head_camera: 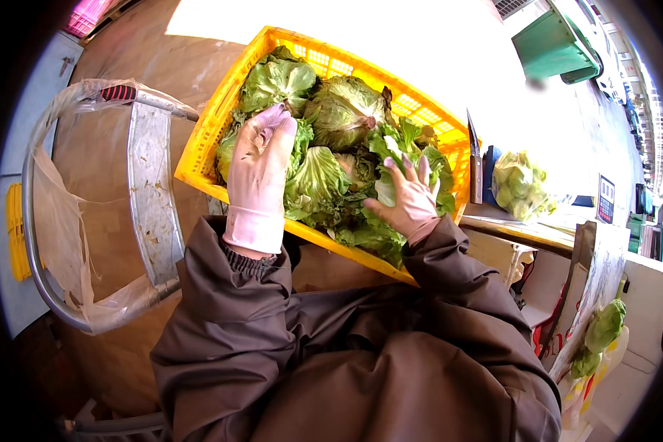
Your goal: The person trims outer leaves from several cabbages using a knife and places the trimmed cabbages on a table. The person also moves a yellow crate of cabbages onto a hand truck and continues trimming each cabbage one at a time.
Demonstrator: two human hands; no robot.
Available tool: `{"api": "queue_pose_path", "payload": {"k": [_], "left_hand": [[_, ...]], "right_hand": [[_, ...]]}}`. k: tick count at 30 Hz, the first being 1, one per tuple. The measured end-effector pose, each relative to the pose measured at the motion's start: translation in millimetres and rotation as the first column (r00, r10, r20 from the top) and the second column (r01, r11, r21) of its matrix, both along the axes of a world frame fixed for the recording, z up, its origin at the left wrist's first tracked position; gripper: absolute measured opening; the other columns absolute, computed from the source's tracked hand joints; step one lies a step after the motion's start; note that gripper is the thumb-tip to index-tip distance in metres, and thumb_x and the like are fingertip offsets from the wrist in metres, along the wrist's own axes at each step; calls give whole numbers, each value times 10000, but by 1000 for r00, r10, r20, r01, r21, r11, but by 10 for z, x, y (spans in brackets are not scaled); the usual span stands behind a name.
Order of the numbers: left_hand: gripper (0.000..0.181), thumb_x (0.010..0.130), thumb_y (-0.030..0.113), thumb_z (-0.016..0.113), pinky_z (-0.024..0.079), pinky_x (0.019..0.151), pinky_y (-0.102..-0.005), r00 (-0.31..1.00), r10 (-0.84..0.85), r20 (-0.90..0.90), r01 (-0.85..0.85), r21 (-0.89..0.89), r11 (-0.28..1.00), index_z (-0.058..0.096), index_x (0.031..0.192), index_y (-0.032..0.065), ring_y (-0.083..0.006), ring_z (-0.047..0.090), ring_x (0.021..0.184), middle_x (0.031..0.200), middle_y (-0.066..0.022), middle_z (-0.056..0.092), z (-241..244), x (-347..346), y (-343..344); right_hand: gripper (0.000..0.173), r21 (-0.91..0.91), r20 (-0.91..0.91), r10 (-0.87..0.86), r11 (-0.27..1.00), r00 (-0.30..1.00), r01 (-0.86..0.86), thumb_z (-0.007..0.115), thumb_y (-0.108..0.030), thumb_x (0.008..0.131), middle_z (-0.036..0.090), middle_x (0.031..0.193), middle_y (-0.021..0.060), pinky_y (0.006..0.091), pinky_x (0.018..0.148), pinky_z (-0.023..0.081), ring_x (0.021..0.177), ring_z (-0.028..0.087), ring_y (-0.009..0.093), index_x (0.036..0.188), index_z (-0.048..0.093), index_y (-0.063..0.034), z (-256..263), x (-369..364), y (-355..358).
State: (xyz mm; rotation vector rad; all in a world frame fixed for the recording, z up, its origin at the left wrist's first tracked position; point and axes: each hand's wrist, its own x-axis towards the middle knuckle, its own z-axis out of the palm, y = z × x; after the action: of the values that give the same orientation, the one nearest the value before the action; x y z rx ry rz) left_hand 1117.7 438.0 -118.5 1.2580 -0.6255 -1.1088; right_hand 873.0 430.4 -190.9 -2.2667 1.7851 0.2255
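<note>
A yellow plastic crate (215,116) full of lettuce heads stands before me, tilted in the view. My left hand (262,160), in a pale, dirt-marked glove, is over the crate's left part, its fingertips bent together near the stem of a green lettuce head (279,80); whether they pinch something is hidden. My right hand (409,193), also gloved, rests with spread fingers on loose lettuce leaves (387,185) at the crate's right side. Between and beyond the hands lies a browner lettuce head (345,108) with its cut stem showing.
A knife (475,166) with a wooden handle stands upright beside the crate's right end. Farther right are a bagged bundle of greens (522,185) and a scale's keypad (606,199). A metal tube frame (27,210) wrapped in torn plastic is at left. Green bin (552,47) at upper right.
</note>
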Motion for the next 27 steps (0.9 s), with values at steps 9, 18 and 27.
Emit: {"api": "queue_pose_path", "payload": {"k": [9, 18, 27], "left_hand": [[292, 873, 204, 639, 452, 849, -271, 1000, -9, -29, 10, 38, 999, 593, 1125, 62, -123, 565, 989, 1066, -17, 588, 3, 72, 9], [312, 867, 216, 646, 444, 833, -257, 999, -8, -50, 8, 2, 1000, 589, 1127, 54, -105, 566, 970, 1063, -26, 601, 52, 57, 47], [342, 857, 240, 661, 445, 767, -246, 997, 15, -77, -12, 48, 999, 576, 1120, 38, -86, 542, 875, 1007, -16, 588, 103, 29, 11]], "right_hand": [[624, 321, 348, -141, 947, 927, 23, 680, -153, 720, 546, 1191, 210, 376, 963, 406, 1162, 483, 357, 1295, 459, -50, -1145, -806, -262], [905, 314, 129, 122, 936, 984, -157, 771, -479, 635, 406, 1358, 201, 511, 1007, 333, 1287, 325, 419, 1370, 378, -128, 150, 744, -350], [269, -17, 598, 187, 975, 779, -221, 698, -162, 718, 608, 1093, 105, 384, 886, 439, 1050, 556, 321, 985, 664, -145, -753, 920, -151]]}}
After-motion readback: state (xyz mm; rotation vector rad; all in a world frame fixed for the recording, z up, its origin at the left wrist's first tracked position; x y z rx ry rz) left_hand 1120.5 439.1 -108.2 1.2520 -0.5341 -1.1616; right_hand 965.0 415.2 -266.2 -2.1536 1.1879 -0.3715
